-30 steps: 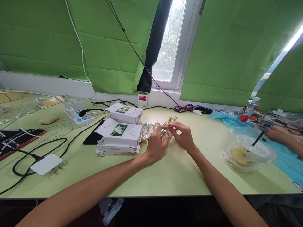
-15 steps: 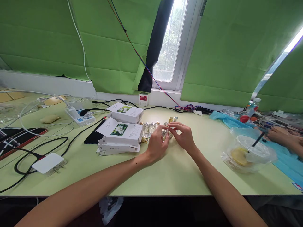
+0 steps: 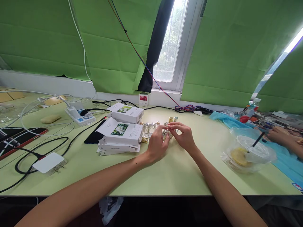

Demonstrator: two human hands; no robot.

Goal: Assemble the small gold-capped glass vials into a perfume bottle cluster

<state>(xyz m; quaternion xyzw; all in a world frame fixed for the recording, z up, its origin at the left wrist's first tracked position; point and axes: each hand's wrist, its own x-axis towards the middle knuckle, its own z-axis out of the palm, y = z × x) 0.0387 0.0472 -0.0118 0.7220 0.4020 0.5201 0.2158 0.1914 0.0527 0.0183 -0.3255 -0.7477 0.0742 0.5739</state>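
My left hand (image 3: 158,142) is closed, its thumb and fingers curled round a small clear glass bottle (image 3: 164,134), mostly hidden. The fingertips of my right hand (image 3: 183,135) pinch at the top of it, touching my left fingertips; what they grip is too small to make out. Just left of my hands, several small glass bottles (image 3: 146,128) with gold parts stand in a group. A gold cap (image 3: 170,119) and a silver cap (image 3: 175,119) show behind my fingers. Beside the bottles lie stacked white boxes (image 3: 129,134) with a flower picture.
A bagged plastic cup (image 3: 252,148) with a black straw stands to the right, by blue cloth (image 3: 281,160). Another person's hand (image 3: 278,134) is beyond it. Leftward are a power strip (image 3: 81,116), a white charger (image 3: 49,162), cables and a dark phone (image 3: 93,135).
My hands stay in nearly the same place, with only slight finger movement. The other person's hand at the right has shifted a little.
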